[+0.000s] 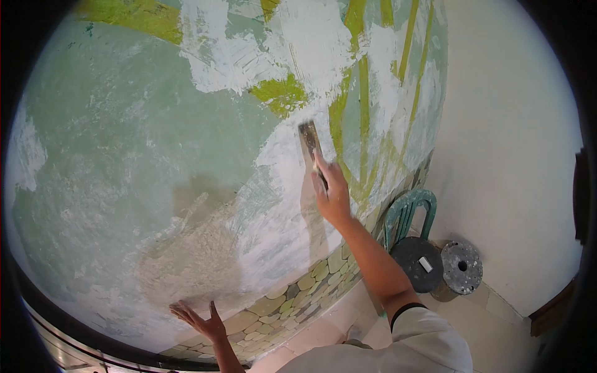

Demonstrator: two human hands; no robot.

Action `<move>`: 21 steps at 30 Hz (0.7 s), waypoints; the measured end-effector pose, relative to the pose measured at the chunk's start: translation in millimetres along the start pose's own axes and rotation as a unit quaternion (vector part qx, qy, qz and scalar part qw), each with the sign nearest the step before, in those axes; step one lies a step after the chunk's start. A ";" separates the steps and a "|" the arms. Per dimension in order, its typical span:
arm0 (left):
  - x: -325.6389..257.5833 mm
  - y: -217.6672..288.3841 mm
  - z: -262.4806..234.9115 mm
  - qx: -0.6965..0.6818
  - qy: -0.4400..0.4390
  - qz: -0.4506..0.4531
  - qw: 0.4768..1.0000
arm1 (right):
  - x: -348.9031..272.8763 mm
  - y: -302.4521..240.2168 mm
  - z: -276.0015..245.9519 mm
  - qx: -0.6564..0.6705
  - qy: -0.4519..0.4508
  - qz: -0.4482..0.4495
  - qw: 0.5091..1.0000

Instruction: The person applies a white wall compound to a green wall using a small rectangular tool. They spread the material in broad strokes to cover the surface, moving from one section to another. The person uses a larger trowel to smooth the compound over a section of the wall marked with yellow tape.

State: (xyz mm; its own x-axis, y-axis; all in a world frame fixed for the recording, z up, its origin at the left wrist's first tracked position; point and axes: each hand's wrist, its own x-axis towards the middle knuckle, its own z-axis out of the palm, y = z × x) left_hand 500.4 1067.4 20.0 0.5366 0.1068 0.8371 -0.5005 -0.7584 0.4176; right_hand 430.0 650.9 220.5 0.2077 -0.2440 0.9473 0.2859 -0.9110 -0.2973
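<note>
In front of me is a painted wall [143, 118], pale green with broad patches of white filler and yellow-green painted stalks. My right hand [334, 193] is closed round the handle of a putty knife [308, 137]. Its wide, stained blade lies at a white patch in the middle of the wall, slightly blurred. Low on the left, my left hand [202, 320] has its fingers spread and holds nothing. It is at the lower wall, but whether the palm touches the surface I cannot tell. Shadows of my body and right arm fall across the wall.
A band of flat stones [298, 292] runs along the wall's foot. To the right stand a green plastic chair [410, 211], a dark round top [415, 273] with a small white block [425, 264], and a speckled grey disc with a central hole [471, 264]. A plain white wall [504, 143] rises beyond.
</note>
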 end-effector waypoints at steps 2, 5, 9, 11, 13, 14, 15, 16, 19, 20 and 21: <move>-1.6 -1.2 -1.1 0.004 -0.008 -0.021 1.000 | 17.9 -7.5 -9.1 0.017 0.009 0.021 1.000; -1.9 -2.7 -1.3 0.002 -0.004 -0.015 1.000 | 5.5 -6.5 -19.2 0.010 0.026 0.042 0.999; -2.1 -1.3 1.7 -0.002 -0.002 -0.002 1.000 | -79.4 24.3 -28.8 -0.001 -0.002 0.106 0.994; -3.7 -4.7 3.0 -0.001 -0.003 -0.008 1.000 | -119.8 29.1 -28.4 -0.007 -0.036 0.140 0.989; -3.7 -5.0 3.0 0.004 -0.003 -0.011 1.000 | -131.8 36.3 -25.4 -0.012 -0.047 0.150 0.987; -3.7 -4.7 3.0 0.007 -0.004 -0.013 1.000 | -134.2 39.2 -21.9 -0.013 -0.043 0.141 0.989; -4.3 -3.7 3.4 0.005 -0.006 -0.014 1.000 | -136.6 41.3 -19.8 -0.015 -0.038 0.131 0.991; -4.2 -3.9 2.1 0.006 -0.006 -0.015 1.000 | -133.2 41.5 -16.1 -0.009 -0.034 0.125 0.992; -2.6 -2.9 1.9 0.006 -0.006 -0.012 1.000 | -102.8 46.2 -11.7 0.004 -0.020 0.110 0.994; -2.7 -3.2 1.8 0.007 -0.005 -0.011 1.000 | -91.7 46.8 -12.0 0.010 -0.018 0.108 0.994; -2.8 -5.0 1.9 0.009 -0.004 -0.009 1.000 | -79.6 47.3 -12.5 0.015 -0.015 0.106 0.994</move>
State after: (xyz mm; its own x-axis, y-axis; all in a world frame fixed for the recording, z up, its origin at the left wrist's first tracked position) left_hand 502.7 1069.6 14.9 0.5512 0.1160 0.8263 -0.4785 -0.7673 0.4269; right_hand 415.3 623.0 132.5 0.2937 -0.4187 0.8593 0.2608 -0.8297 -0.4935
